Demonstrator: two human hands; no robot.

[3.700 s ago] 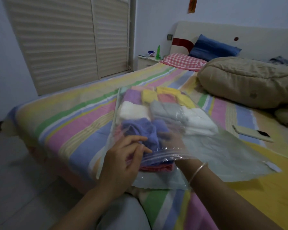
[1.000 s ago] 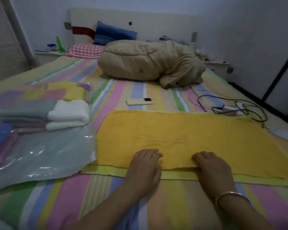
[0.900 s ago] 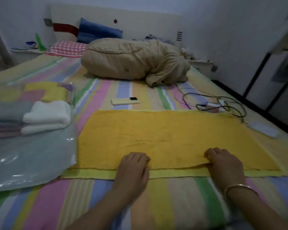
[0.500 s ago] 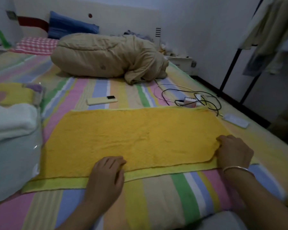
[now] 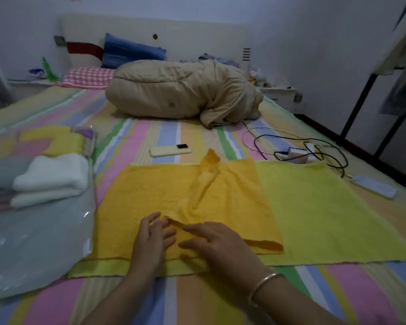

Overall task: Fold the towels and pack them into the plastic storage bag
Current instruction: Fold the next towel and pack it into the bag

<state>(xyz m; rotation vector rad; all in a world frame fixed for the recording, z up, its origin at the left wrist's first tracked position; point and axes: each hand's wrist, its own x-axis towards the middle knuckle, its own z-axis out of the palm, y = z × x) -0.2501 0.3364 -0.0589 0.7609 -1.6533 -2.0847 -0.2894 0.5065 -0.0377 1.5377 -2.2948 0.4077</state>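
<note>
Nearby, plastic storage bag holding folded towels, both hands' grip open, flat on yellow towel.

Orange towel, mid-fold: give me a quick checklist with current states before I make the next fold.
1. Folded layer flat: not ok. The orange towel has a bunched ridge running up its middle to a raised peak at the far edge.
2. Edges aligned: not ok. The near right corner curls up.
3. Hands on the cloth: ok. Left hand and right hand lie open on the near edge, fingers straight.
4. Space to fold: ok. The phone and cables lie beyond the far edge, apart from it.
5. Storage bag ready: cannot tell. It lies left with folded towels inside; its opening is not discernible.
</note>
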